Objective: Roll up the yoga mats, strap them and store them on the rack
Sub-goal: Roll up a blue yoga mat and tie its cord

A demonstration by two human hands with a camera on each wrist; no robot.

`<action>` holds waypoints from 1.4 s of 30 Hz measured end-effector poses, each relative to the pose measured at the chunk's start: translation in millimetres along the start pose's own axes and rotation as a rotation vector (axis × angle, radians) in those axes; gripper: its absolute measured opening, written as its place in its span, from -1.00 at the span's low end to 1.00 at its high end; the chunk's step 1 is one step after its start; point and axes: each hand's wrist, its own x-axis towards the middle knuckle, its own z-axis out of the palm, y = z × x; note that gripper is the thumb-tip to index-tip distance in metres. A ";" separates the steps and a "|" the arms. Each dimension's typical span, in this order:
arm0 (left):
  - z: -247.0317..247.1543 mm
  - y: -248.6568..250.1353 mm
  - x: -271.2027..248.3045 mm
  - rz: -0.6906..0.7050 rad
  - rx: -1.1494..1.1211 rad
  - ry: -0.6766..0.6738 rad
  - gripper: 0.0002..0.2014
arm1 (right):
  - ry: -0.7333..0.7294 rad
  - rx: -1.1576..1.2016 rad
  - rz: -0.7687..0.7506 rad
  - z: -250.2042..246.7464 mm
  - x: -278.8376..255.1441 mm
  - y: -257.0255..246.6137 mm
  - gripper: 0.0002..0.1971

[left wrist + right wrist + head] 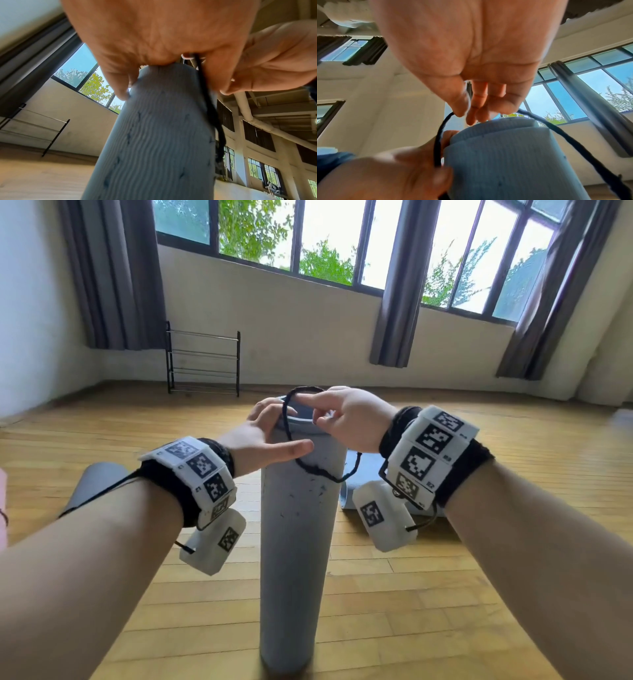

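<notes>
A rolled grey-blue yoga mat (294, 542) stands upright on the wooden floor between my forearms. My left hand (270, 434) grips its top end, fingers behind and thumb across the front. The thumb pins a black strap (318, 472) against the mat. My right hand (339, 416) holds the upper part of the strap loop over the mat's top, fingers hooked through it. In the left wrist view the strap (205, 94) runs down the mat (159, 142) beside my thumb. In the right wrist view the loop of the strap (437, 142) arcs round the mat's top (505, 155).
A black metal rack (203, 361) stands against the far wall at the left. A dark grey mat (92, 484) lies on the floor at the left, and another grey-blue mat (354, 474) lies behind the upright roll at the right. Wooden floor lies between me and the rack.
</notes>
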 end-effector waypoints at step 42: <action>-43.0 -12.7 26.4 -0.298 -0.505 0.286 -0.70 | 0.001 0.483 0.415 -1.4 50.5 70.0 -0.21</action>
